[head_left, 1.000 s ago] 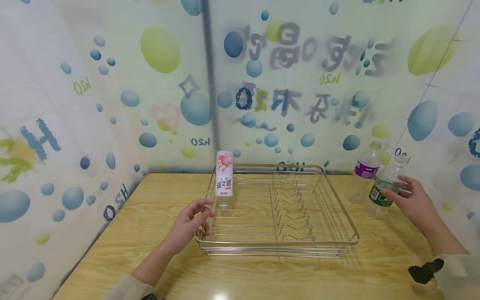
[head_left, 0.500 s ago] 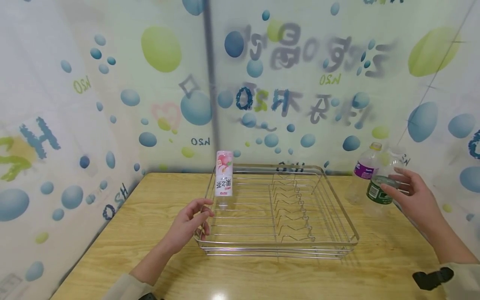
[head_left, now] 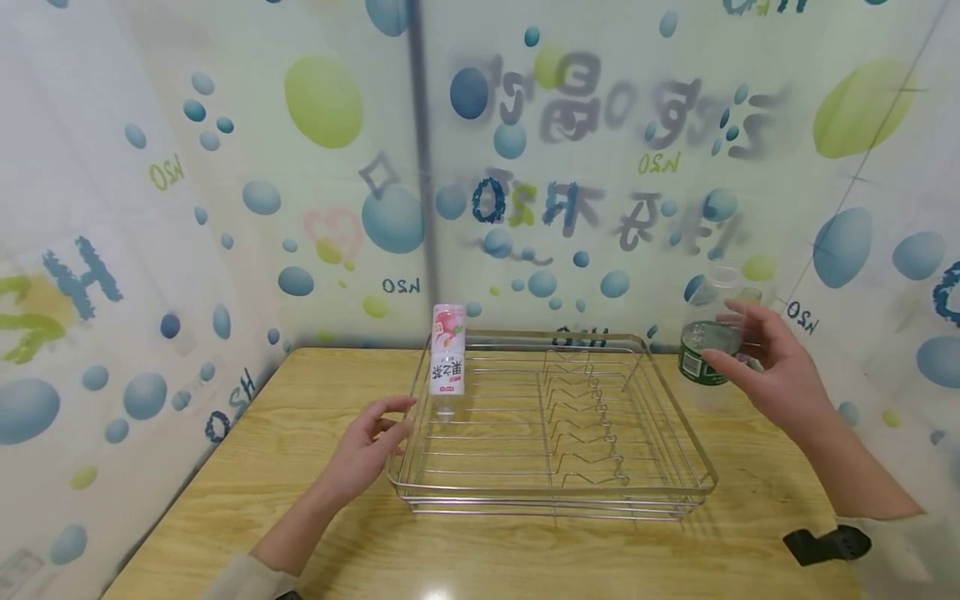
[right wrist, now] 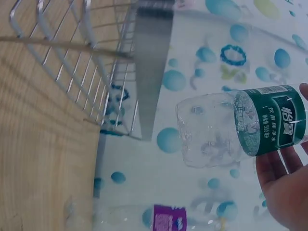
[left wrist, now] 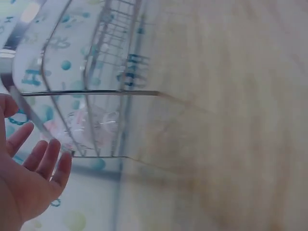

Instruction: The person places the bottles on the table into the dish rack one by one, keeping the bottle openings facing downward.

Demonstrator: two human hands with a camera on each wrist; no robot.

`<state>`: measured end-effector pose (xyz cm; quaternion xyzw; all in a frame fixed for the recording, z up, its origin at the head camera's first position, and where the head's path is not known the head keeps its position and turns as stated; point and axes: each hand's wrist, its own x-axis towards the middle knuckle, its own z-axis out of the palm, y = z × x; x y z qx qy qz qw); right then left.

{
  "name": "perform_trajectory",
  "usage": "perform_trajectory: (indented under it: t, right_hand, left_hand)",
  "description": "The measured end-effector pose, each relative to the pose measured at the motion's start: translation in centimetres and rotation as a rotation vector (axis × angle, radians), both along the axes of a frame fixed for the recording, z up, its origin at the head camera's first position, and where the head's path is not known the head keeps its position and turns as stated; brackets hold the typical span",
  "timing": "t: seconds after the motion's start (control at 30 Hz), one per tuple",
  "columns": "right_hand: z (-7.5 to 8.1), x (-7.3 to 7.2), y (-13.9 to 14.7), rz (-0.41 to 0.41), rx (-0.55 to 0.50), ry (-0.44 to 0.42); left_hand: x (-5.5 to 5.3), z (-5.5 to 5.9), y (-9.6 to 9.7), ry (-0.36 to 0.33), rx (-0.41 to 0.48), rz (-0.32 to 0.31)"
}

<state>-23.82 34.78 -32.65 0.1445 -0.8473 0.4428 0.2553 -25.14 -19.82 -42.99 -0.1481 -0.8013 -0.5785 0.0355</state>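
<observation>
My right hand (head_left: pixel 780 367) grips a clear plastic water bottle (head_left: pixel 705 354) with a green label, held upright beside the rack's far right corner. In the right wrist view the bottle (right wrist: pixel 216 127) spans the middle, its base showing and its neck hidden. A wire dish rack (head_left: pixel 555 492) sits on the table. My left hand (head_left: pixel 367 450) is at the rack's left rim, fingers loosely bent and holding nothing; the left wrist view has the hand (left wrist: pixel 36 178) beside the wires. A pink-labelled bottle (head_left: pixel 448 358) is inside the rack at its left end.
A bottle with a purple label (right wrist: pixel 168 219) stands on the table right of the rack, mostly hidden behind my right hand in the head view. The wooden table (head_left: pixel 300 383) meets a patterned curtain (head_left: pixel 345 250) at the back and sides.
My right hand has lifted the green-labelled bottle and carried it left toward the rack, now in front of the purple-labelled one. My left hand has drawn back slightly to the left.
</observation>
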Motion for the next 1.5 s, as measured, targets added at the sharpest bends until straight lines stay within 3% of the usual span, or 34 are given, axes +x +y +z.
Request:
perform_trajectory:
  t: [0.17, 0.3, 0.4, 0.67, 1.07, 1.2, 1.33, 1.5]
  right_hand:
    - [0.8, -0.3, -2.8, 0.054, 0.012, 0.007]
    - [1.1, -0.5, -4.9, 0.104, 0.077, -0.012]
    - [1.2, -0.5, -6.4, 0.143, 0.118, -0.055]
    - [1.3, 0.1, -9.4, 0.212, 0.190, -0.144]
    - [0.0, 0.3, -12.3, 0.334, 0.265, -0.144]
    - [-0.5, 0.3, -12.8, 0.374, 0.278, -0.119]
    - [-0.6, 0.3, -13.0, 0.385, 0.299, -0.104]
    - [-0.9, 0.3, -12.3, 0.376, 0.306, -0.129]
  left_hand:
    - [-0.3, 2.3, 0.2, 0.101, -0.026, 0.091]
    - [-0.4, 4.7, 1.1, 0.155, -0.004, 0.088]
    - [-0.4, 6.1, 2.3, 0.170, 0.016, 0.040]
    - [-0.6, 8.6, 7.2, 0.189, 0.022, -0.187]
    - [-1.3, 9.6, 12.3, 0.030, 0.092, -0.382]
    - [-1.1, 9.6, 12.8, 0.029, 0.093, -0.402]
    - [-1.1, 9.3, 12.6, 0.019, 0.077, -0.381]
    - [-1.3, 8.7, 11.9, 0.017, 0.122, -0.386]
